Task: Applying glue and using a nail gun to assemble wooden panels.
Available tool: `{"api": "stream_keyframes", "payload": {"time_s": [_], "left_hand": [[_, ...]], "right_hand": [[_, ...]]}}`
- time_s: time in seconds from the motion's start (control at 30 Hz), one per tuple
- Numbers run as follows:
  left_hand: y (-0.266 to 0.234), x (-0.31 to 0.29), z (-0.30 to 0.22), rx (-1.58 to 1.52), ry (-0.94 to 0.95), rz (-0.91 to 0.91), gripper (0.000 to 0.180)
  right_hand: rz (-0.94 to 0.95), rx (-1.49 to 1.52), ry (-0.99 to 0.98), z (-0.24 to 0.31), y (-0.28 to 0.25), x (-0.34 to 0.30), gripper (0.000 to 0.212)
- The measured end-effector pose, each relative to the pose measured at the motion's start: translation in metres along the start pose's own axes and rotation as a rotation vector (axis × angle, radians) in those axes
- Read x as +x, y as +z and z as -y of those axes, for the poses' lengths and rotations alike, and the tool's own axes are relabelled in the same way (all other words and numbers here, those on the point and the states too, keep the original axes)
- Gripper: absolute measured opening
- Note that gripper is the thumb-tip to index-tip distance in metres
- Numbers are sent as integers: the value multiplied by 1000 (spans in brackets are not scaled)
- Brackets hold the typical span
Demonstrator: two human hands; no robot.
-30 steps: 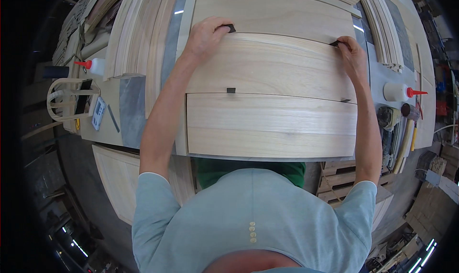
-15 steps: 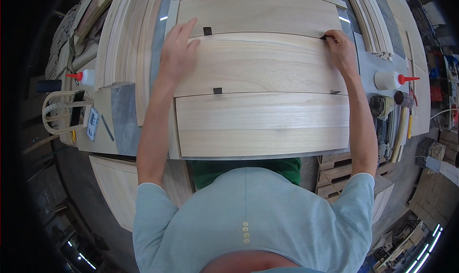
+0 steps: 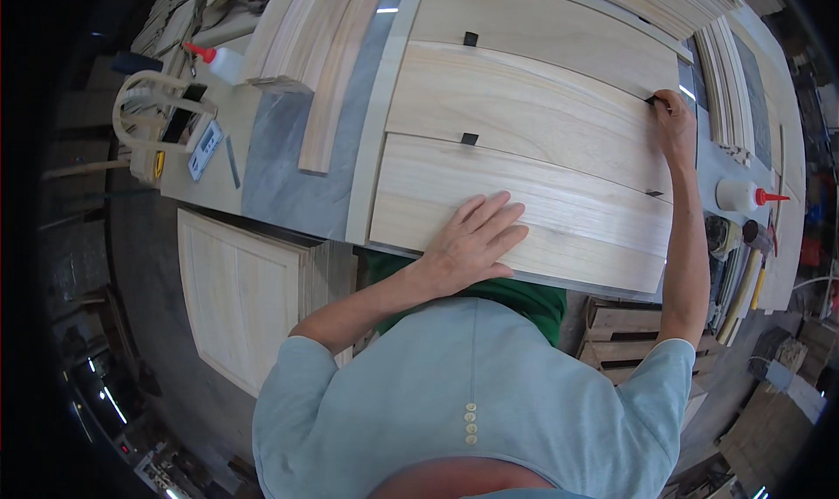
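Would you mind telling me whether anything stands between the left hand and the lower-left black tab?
Nothing visible does: between the left hand and the lower-left black tab, there is only the pale face of the bottom wooden panel.

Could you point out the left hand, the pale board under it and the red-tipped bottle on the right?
Left hand (image 3: pixel 461 246): head view, back of the hand.
Pale board (image 3: pixel 581 226) under it: head view, bare upper face.
Red-tipped bottle (image 3: pixel 736 195) on the right: head view, middle of its white body.
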State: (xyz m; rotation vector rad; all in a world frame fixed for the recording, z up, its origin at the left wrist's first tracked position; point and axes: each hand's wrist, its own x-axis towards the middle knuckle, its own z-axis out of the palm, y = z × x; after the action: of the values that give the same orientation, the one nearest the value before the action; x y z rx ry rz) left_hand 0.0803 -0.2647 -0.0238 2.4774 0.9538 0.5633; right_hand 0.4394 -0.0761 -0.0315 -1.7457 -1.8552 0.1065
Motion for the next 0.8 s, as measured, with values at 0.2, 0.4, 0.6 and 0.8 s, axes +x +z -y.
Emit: {"api": "stream_keyframes", "payload": {"time_s": [0.2, 0.4, 0.6, 0.8], "left_hand": [[-3, -2, 2, 27, 36, -13, 61], [2, 2, 3, 28, 66, -31, 60], [1, -3, 5, 92, 34, -29, 58], [1, 2, 4, 61, 42, -10, 58]], "right_hand": [[58, -40, 5, -1, 0, -1, 19], [-54, 62, 117, 3, -24, -28, 32], [-69, 86, 491, 5, -80, -131, 33], [-70, 224, 596, 15, -74, -207, 30]]}}
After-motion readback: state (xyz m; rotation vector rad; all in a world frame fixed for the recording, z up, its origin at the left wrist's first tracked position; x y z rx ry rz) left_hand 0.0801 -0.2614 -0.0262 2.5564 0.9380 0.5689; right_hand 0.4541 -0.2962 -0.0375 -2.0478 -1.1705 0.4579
